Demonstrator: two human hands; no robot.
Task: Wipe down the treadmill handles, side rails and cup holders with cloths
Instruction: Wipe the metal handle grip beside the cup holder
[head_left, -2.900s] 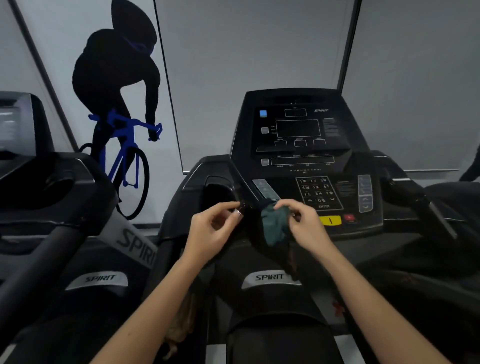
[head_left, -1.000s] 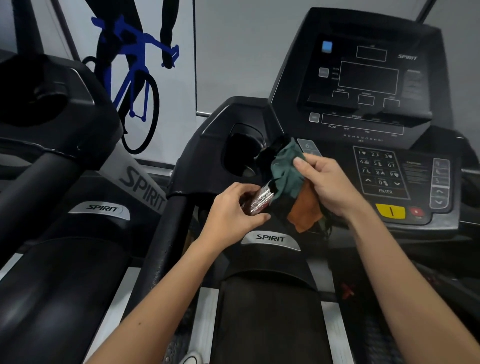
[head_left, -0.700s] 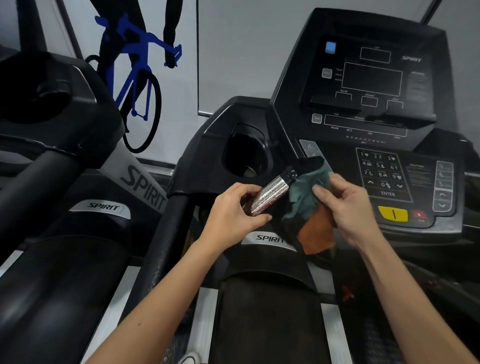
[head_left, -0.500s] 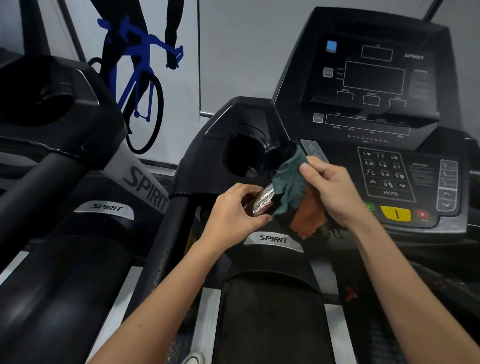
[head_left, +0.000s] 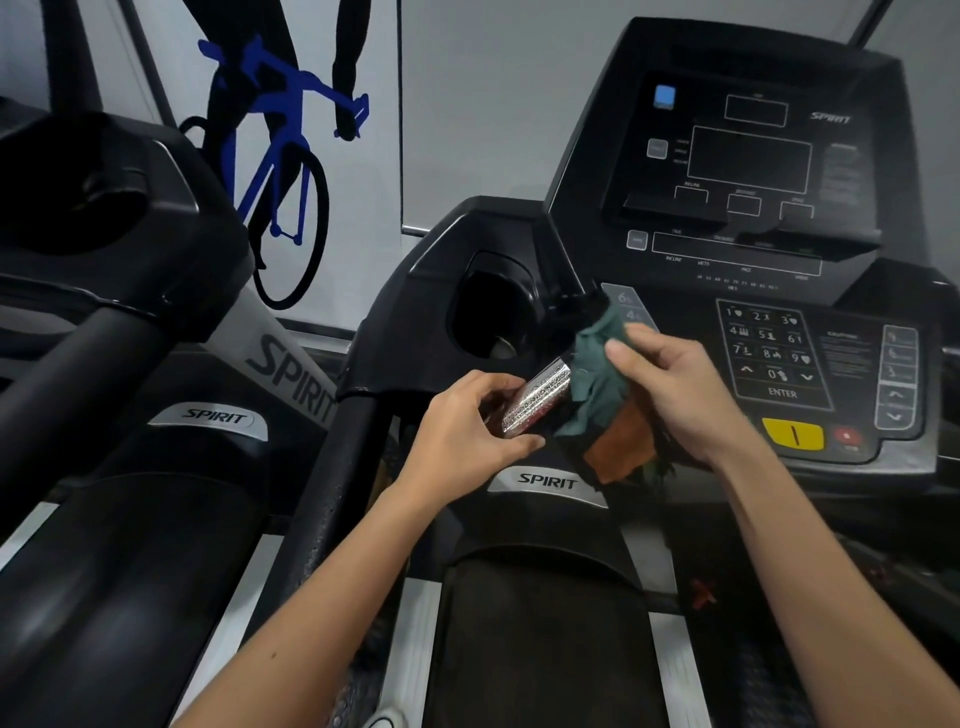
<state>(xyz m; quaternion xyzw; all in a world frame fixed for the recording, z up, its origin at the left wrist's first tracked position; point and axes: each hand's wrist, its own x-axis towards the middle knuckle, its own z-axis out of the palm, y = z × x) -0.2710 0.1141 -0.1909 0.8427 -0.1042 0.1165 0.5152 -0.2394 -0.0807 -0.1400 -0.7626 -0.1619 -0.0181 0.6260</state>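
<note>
Green and orange cloths are bunched in your right hand, pinched between thumb and fingers and pressed against the upper end of the silver handle, just right of the cup holder. Your left hand curls round the handle's lower end, gripping it, below the left corner of the console.

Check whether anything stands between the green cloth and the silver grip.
Nothing at its upper end: the green cloth in the right hand lies against the silver grip. Lower down, the left hand covers it.
</note>
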